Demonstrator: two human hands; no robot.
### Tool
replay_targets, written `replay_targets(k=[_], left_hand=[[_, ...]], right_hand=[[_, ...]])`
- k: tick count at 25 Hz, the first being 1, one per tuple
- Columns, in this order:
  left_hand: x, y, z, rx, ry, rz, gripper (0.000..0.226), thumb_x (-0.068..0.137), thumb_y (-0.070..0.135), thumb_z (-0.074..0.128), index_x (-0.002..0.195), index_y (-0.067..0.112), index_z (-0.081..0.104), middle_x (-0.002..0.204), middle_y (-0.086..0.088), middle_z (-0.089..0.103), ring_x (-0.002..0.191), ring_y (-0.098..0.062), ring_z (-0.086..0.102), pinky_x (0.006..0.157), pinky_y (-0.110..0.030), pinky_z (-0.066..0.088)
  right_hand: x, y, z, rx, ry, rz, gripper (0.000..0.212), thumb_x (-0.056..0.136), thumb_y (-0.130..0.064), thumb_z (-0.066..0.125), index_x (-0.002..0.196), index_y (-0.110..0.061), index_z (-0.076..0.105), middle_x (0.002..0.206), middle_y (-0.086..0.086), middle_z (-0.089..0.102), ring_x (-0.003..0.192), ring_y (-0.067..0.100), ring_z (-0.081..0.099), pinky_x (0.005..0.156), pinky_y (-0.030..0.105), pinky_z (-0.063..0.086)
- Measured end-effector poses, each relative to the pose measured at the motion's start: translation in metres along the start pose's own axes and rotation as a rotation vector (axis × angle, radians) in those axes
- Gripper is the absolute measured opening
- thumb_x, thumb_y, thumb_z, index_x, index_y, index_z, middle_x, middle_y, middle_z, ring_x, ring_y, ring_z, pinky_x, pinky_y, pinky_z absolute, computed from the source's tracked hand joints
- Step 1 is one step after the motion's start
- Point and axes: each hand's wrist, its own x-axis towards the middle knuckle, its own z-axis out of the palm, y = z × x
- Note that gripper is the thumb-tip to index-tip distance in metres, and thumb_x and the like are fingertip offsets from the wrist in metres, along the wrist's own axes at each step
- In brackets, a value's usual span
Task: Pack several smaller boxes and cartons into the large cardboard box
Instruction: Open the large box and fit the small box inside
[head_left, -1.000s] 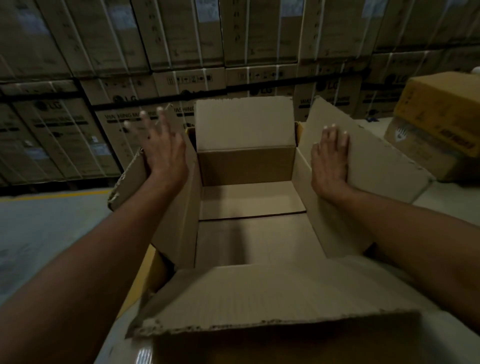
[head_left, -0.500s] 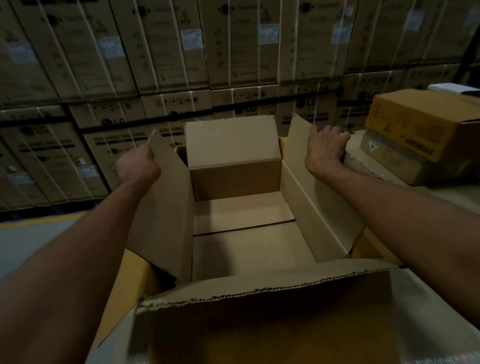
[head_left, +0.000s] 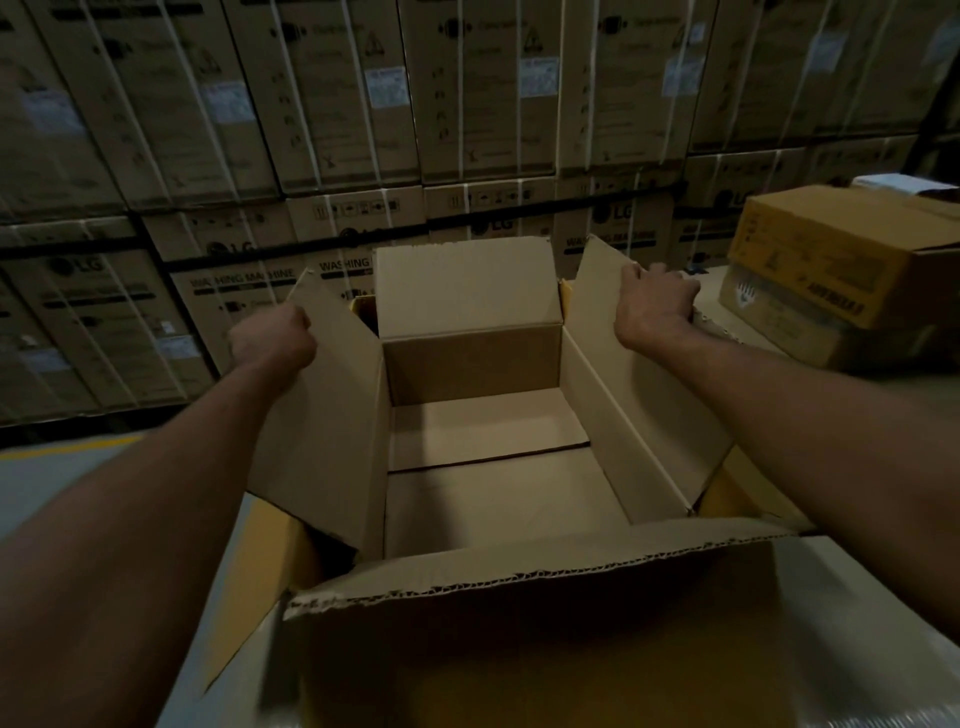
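Both hands are gripping the box (head_left: 483, 499) at frame center: left hand (head_left: 272, 340) apparently fisted on one flap, right hand (head_left: 654, 306) with fingers curling over the other.

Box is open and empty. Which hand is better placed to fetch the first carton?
Right, probably: the right hand, gripping the right flap, is nearest the yellow carton; left hand grips the left flap.

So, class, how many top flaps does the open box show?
4: far flap upright, left flap in the left hand, right flap in the right hand, near flap folded outward.
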Motion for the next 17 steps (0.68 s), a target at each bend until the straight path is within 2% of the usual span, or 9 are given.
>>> replay_targets(k=[2, 4, 6, 8, 10, 13, 15, 17], left_hand=[[-0.002, 0.011, -0.002, 0.121, -0.009, 0.065, 0.037, 0.096, 0.019, 0.06, 0.133, 0.016, 0.061, 0.142, -0.02, 0.047, 0.126, -0.036, 0.05, 0.1, -0.053, 0.046], [-0.003, 0.028, -0.008, 0.222, 0.041, 0.18, 0.041, 0.093, 0.021, 0.065, 0.133, 0.021, 0.061, 0.157, -0.018, 0.033, 0.145, -0.037, 0.031, 0.116, -0.059, 0.028], [-0.004, 0.046, -0.015, 0.264, 0.046, 0.291, 0.04, 0.093, 0.027, 0.065, 0.132, 0.025, 0.063, 0.157, -0.014, 0.037, 0.148, -0.034, 0.026, 0.118, -0.056, 0.024], [-0.011, 0.063, -0.022, 0.195, -0.025, 0.346, 0.037, 0.095, 0.037, 0.065, 0.131, 0.027, 0.063, 0.148, -0.01, 0.048, 0.143, -0.032, 0.035, 0.117, -0.055, 0.027], [-0.022, 0.078, -0.03, 0.116, -0.065, 0.384, 0.038, 0.096, 0.043, 0.064, 0.13, 0.027, 0.063, 0.139, -0.006, 0.057, 0.134, -0.029, 0.046, 0.114, -0.054, 0.031], [-0.046, 0.095, -0.042, 0.032, -0.102, 0.444, 0.04, 0.097, 0.045, 0.063, 0.13, 0.024, 0.063, 0.133, -0.004, 0.061, 0.127, -0.025, 0.054, 0.107, -0.048, 0.039], [-0.064, 0.102, -0.049, -0.072, -0.188, 0.483, 0.041, 0.096, 0.046, 0.064, 0.129, 0.022, 0.064, 0.134, -0.004, 0.062, 0.124, -0.024, 0.056, 0.097, -0.042, 0.045], [-0.083, 0.108, -0.056, -0.172, -0.264, 0.524, 0.041, 0.096, 0.043, 0.065, 0.128, 0.019, 0.065, 0.136, -0.005, 0.062, 0.123, -0.023, 0.058, 0.096, -0.041, 0.05]], right_hand=[[-0.003, 0.006, 0.004, -0.077, 0.036, -0.016, 0.076, 0.088, -0.038, 0.067, 0.153, -0.016, 0.036, 0.141, 0.018, 0.048, 0.125, 0.034, 0.05, 0.101, 0.049, 0.041], [-0.01, 0.008, 0.003, -0.179, 0.14, -0.112, 0.079, 0.083, -0.041, 0.069, 0.152, -0.016, 0.04, 0.15, 0.018, 0.04, 0.137, 0.035, 0.039, 0.113, 0.057, 0.031], [-0.02, 0.006, 0.0, -0.258, 0.285, -0.309, 0.068, 0.081, -0.038, 0.067, 0.143, -0.015, 0.05, 0.153, 0.017, 0.039, 0.142, 0.034, 0.033, 0.115, 0.057, 0.026], [-0.031, 0.001, -0.002, -0.278, 0.362, -0.529, 0.048, 0.082, -0.035, 0.067, 0.126, -0.018, 0.063, 0.147, 0.015, 0.045, 0.136, 0.032, 0.038, 0.112, 0.051, 0.032], [-0.043, -0.005, -0.007, -0.172, 0.275, -0.618, 0.038, 0.085, -0.034, 0.066, 0.12, -0.02, 0.067, 0.141, 0.012, 0.051, 0.128, 0.028, 0.045, 0.105, 0.045, 0.041], [-0.064, -0.012, -0.025, 0.061, -0.022, -0.63, 0.03, 0.091, -0.035, 0.064, 0.118, -0.021, 0.065, 0.122, 0.004, 0.059, 0.109, 0.022, 0.056, 0.088, 0.039, 0.052], [-0.077, -0.011, -0.037, 0.133, -0.166, -0.656, 0.031, 0.094, -0.042, 0.064, 0.119, -0.023, 0.065, 0.116, -0.001, 0.066, 0.102, 0.019, 0.062, 0.085, 0.04, 0.057], [-0.092, -0.005, -0.048, 0.186, -0.213, -0.675, 0.034, 0.096, -0.047, 0.063, 0.121, -0.023, 0.066, 0.114, -0.002, 0.069, 0.102, 0.018, 0.065, 0.086, 0.041, 0.058]])
